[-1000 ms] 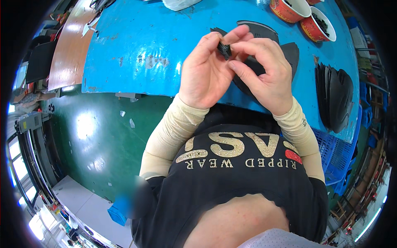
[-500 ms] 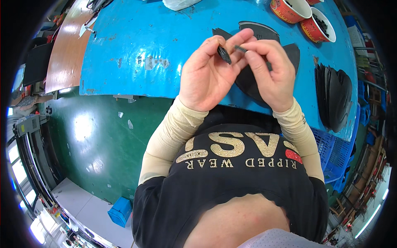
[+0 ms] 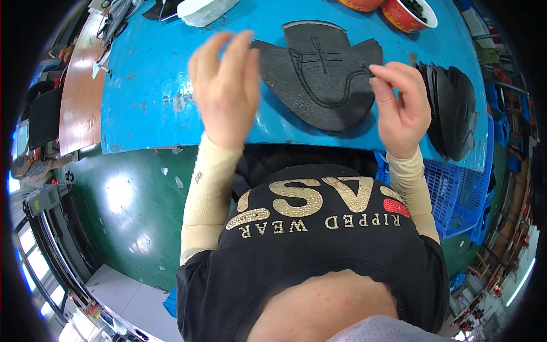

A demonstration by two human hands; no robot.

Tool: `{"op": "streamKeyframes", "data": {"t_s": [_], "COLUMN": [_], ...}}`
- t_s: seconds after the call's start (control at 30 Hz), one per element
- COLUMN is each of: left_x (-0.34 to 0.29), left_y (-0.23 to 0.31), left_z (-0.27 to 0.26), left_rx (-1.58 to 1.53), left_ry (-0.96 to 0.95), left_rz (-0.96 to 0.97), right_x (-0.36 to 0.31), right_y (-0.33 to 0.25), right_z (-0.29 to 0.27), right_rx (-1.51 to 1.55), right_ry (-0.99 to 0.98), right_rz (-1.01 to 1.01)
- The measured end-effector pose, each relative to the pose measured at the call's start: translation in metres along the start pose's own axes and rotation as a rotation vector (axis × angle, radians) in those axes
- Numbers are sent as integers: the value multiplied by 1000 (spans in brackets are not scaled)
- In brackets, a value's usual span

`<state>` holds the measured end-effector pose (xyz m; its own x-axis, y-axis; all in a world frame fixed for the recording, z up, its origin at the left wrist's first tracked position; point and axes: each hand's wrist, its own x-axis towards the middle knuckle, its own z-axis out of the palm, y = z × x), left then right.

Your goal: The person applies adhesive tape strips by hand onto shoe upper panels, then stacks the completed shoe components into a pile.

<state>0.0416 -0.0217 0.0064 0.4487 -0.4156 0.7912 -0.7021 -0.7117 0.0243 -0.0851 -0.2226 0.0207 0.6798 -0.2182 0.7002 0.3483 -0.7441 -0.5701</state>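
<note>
A dark, flat shaped piece (image 3: 325, 74) with curved grooves and stitch-like lines lies on the blue table in front of me. My left hand (image 3: 225, 91) is raised palm down beyond its left edge. Motion smears those fingers, and whatever may be under them is hidden. At the piece's right edge, my right hand (image 3: 401, 105) has thumb and forefinger pinched together. A tiny dark bit seems to show at those fingertips, too small to name.
Several similar black pieces (image 3: 450, 111) are stacked on the right of the blue table (image 3: 151, 97). Behind them stands a red-and-white bowl (image 3: 407, 14) of small black bits. A white bundle (image 3: 205, 10) sits at the back. A blue crate (image 3: 456, 194) stands below the table's right end.
My hands have parted: the left turned palm down and moved left, the right moved right. The small black bundle seen in my left palm no longer shows. The grooved piece is now uncovered.
</note>
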Motion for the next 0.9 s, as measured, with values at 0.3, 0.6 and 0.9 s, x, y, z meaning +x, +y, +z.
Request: {"op": "streamKeyframes", "data": {"t_s": [0.3,0.6,0.9], "left_x": [1,-14,15], "left_y": [70,77,52], "left_z": [-24,-17,-13], "left_rx": [-1785,-1685,-1555], "left_ry": [-616,-405,-439], "left_rz": [-899,-841,-552], "right_x": [-6,-14,18], "right_y": [-3,-14,-10], "right_z": [4,8,10], "right_rx": [-9,534,855], "right_ry": [-57,-148,-203], "right_rz": [-272,394,576]}}
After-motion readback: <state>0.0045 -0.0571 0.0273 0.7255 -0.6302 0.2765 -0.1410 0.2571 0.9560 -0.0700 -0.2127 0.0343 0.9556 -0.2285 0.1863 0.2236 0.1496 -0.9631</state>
